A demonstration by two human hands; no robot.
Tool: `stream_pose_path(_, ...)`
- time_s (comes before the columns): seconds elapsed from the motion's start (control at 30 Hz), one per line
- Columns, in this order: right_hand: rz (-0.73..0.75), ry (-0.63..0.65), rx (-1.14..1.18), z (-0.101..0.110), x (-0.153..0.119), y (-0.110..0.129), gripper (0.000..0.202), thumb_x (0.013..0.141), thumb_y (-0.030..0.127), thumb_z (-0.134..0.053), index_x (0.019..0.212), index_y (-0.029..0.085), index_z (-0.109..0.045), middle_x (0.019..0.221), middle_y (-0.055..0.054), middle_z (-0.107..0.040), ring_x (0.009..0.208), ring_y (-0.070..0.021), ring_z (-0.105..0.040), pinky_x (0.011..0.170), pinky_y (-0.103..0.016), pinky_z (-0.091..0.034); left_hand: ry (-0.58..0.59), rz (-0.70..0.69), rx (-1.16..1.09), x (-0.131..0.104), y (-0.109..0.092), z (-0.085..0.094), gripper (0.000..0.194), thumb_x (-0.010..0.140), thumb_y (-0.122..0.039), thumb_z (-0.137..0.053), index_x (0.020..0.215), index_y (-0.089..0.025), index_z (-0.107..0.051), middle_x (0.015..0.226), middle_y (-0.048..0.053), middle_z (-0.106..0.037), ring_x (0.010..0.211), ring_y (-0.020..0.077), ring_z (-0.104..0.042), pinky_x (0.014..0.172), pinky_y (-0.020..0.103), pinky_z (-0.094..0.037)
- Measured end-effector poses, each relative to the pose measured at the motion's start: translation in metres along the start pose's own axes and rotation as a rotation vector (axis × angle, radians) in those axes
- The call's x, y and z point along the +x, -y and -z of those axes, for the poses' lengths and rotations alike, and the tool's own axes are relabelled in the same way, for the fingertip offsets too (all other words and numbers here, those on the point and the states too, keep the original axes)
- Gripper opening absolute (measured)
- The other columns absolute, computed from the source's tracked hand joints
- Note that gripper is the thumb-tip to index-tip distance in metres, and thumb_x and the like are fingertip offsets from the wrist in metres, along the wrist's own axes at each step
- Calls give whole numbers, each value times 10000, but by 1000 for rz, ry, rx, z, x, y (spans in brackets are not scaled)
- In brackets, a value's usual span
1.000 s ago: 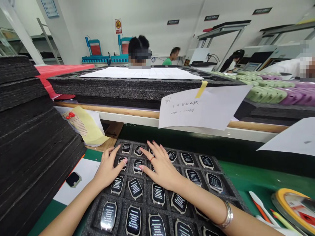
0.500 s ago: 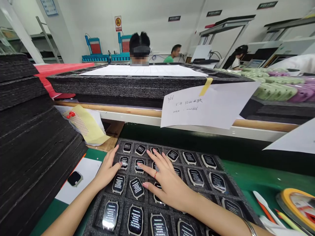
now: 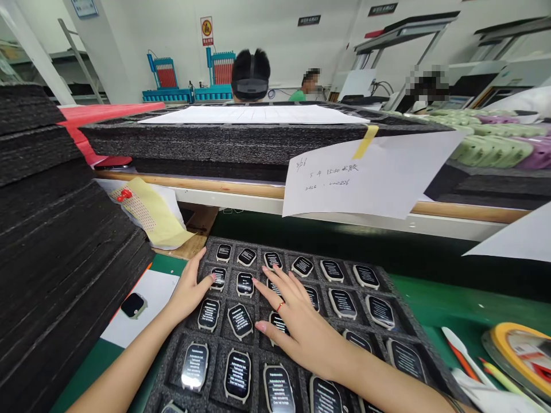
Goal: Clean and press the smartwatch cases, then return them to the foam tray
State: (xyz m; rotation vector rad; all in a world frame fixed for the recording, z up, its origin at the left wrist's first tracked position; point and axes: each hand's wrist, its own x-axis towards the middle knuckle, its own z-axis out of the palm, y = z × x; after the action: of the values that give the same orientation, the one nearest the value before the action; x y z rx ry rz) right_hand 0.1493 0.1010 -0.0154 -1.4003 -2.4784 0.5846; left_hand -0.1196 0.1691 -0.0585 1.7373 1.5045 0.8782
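A dark foam tray [image 3: 399, 301] holds several rectangular smartwatch bodies without straps, one per compartment, most with lit screens of white text. At the tray's left edge, my left hand [image 3: 189, 292] lies open, its thumb touching a watch [image 3: 218, 280] in the second row. My right hand [image 3: 299, 321] hovers open over the middle compartments, fingers spread and partly covering the watches beneath. Its index fingertip is beside a second-row watch [image 3: 245, 284], whose screen looks different from its neighbours. Neither hand holds anything.
One dark-screened watch [image 3: 134, 306] lies on white paper at left, beside a tall stack of foam trays [image 3: 64, 241]. A shelf [image 3: 241, 194] with more foam crosses ahead, a handwritten sheet [image 3: 357, 178] hanging from it. Tape [image 3: 508, 344] and a white tool [image 3: 458, 344] lie right. Coworkers sit beyond.
My right index finger has drawn back to the right from the second-row watch, uncovering its screen. My left hand has hardly moved. The view has shifted slightly.
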Motion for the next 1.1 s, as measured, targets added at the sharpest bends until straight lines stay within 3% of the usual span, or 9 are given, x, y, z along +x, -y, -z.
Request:
stream_pose_path(0.2,38,77,18,2,-8,13,673,1006,564,-395,1577,241,-247,1665,-100,-101,1526,-337,2,1194,-656,-115,-19,5,-2,0,2,-1,654,876,-337,-544,1486,-198,-354,1558,131,-393,1470,281,-317,1223,482,-218)
stream_pose_path(0.33,17,106,-1,3,2,19,701,1001,598,-378,1576,217,-252,1659,-137,-109,1521,-355,-1,1196,-648,-114,-13,-3,5,-1,1,-2,730,850,-369,-586,1501,-164,-327,1564,145,-375,1473,276,-308,1231,449,-202)
stream_pose_path(0.47,18,44,-114,1,18,18,636,995,551,-452,1534,222,-371,1636,-191,-181,1514,-382,-54,1186,-658,-145,-17,6,-5,-1,1,-1,706,885,-384,-536,1503,-123,-314,1572,170,-356,1478,281,-297,1229,466,-203)
stream_pose_path(0.63,78,-104,-264,2,18,9,609,985,532,-487,1429,117,-530,1602,-213,-268,1505,-406,-135,1186,-669,-161,-38,7,-12,0,3,-2,628,896,-338,-534,1483,-201,-355,1566,125,-389,1474,273,-313,1222,473,-224)
stream_pose_path(0.8,109,-122,-251,1,12,7,629,991,541,-466,1491,159,-447,1603,-200,-271,1500,-409,-162,1165,-688,-210,-37,5,-6,0,4,-3,641,891,-322,-549,1488,-206,-346,1567,128,-384,1474,270,-313,1225,471,-215)
stream_pose_path(1.0,101,-74,-215,1,14,12,579,980,520,-508,1451,183,-513,1605,-170,-286,1502,-407,-149,1174,-691,-176,-3,2,23,1,5,-1,680,888,-304,-544,1513,-203,-298,1597,137,-335,1489,284,-282,1227,492,-209)
stream_pose_path(1.1,72,-70,-190,5,9,8,647,998,537,-449,1525,166,-384,1624,-153,-251,1518,-361,-117,1201,-650,-151,86,-5,46,-3,-2,7,783,878,-306,-561,1561,-179,-200,1638,152,-243,1516,302,-204,1234,527,-157)
